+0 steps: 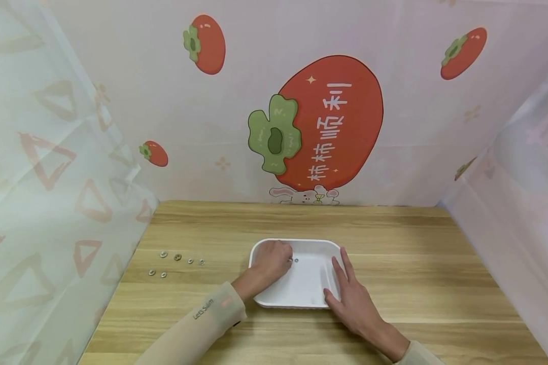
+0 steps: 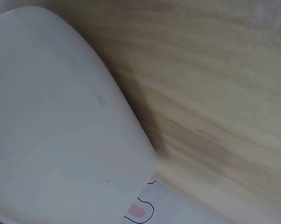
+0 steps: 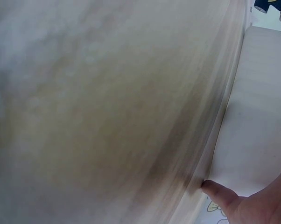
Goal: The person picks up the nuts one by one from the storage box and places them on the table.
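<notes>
A white tray (image 1: 306, 284) lies on the wooden table. My left hand (image 1: 270, 261) reaches into its left half with fingers curled, and a small metal nut (image 1: 290, 260) shows at the fingertips. Another small nut (image 1: 296, 260) sits on the tray floor just right of them. My right hand (image 1: 353, 301) rests at the tray's right end, its fingers extended and spread along the rim. The left wrist view shows the tray's pale surface (image 2: 61, 116) without the fingers. In the right wrist view, my right hand (image 3: 257, 203) is partly visible beside the tray (image 3: 252, 107).
Left of the tray, several metal nuts or washers lie apart on the table, among them a darker nut (image 1: 177, 257) and a silver ring (image 1: 163, 254). A printed cloth (image 1: 228, 126) hangs behind the table, with more cloth at both sides.
</notes>
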### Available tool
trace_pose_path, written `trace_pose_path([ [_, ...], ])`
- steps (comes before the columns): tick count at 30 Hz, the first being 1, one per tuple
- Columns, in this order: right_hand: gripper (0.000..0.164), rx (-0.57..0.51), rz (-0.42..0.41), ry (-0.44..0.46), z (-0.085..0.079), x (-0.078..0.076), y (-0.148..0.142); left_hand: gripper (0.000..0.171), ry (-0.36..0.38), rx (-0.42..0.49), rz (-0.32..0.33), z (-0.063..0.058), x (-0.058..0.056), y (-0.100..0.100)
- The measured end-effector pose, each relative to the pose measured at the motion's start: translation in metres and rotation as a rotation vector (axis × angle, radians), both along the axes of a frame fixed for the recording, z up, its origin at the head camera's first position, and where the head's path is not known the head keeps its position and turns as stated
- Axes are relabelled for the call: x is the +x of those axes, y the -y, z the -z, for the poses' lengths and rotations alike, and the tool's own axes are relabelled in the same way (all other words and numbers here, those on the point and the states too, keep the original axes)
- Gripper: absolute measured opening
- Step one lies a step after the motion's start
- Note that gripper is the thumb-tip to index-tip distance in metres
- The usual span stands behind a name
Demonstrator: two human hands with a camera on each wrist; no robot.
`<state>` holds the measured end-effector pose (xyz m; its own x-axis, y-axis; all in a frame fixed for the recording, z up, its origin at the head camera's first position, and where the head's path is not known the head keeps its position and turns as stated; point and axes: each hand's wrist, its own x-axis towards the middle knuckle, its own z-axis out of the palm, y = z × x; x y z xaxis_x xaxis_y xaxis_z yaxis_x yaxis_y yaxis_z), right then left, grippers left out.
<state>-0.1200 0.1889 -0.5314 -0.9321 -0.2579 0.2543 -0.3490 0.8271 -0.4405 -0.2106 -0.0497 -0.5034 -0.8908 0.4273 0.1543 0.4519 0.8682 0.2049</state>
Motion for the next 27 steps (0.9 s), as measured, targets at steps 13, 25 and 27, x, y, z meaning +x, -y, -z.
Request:
trace_pose_path([
  [13, 0.079, -0.007, -0.002, -0.002, 0.001, 0.000, 0.000, 0.010, -0.038, 0.121, -0.024, -0.005, 0.009, 0.006],
  [25, 0.079, -0.008, 0.001, 0.005, 0.000, 0.000, 0.000, 0.007, -0.041, 0.302, -0.061, -0.009, 0.018, 0.015],
  [27, 0.079, -0.008, 0.002, 0.005, 0.000, 0.000, 0.000, 0.007, -0.032, 0.322, -0.061, -0.010, 0.019, 0.016],
])
